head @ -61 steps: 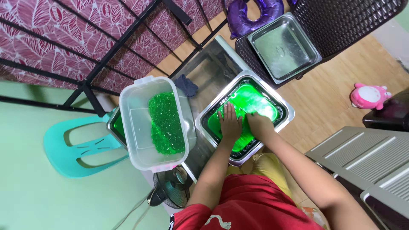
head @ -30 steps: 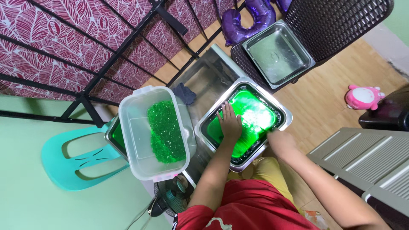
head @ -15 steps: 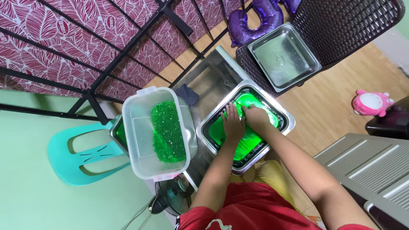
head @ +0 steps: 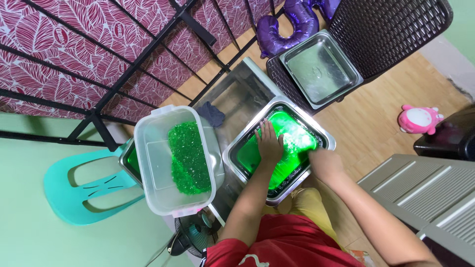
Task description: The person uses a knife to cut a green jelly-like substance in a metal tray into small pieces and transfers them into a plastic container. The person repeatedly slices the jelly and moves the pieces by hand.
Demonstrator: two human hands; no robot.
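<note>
Left hand: The left hand (head: 269, 144) lies flat, fingers spread and pointing away from the person, pressed on the green slab (head: 279, 143) inside the steel tray (head: 232, 148); it has kept that spot through all the earlier frames.

Right hand: The right hand (head: 324, 161) sits at the tray's near right rim, on the edge of the green mass; whether its fingers grip anything cannot be told. Half a second ago it lay in the middle of the tray, touching the left hand; now the two hands are apart.

Green slab: Bright, glossy, filling most of the tray, which rests on a small metal-topped table (head: 237, 96).

Left of the tray: A clear plastic tub (head: 153, 163) holds a heap of green gel bits (head: 187, 158), unchanged from before; it stands on another tray with green inside, over a teal plastic chair (head: 69, 190).

Beyond: An empty steel tray (head: 319, 69) on a dark woven chair (head: 391, 29), purple balloons (head: 289, 22) behind it.

Floor: A pink toy (head: 419, 119) on the wooden boards, well apart from the hands.
</note>
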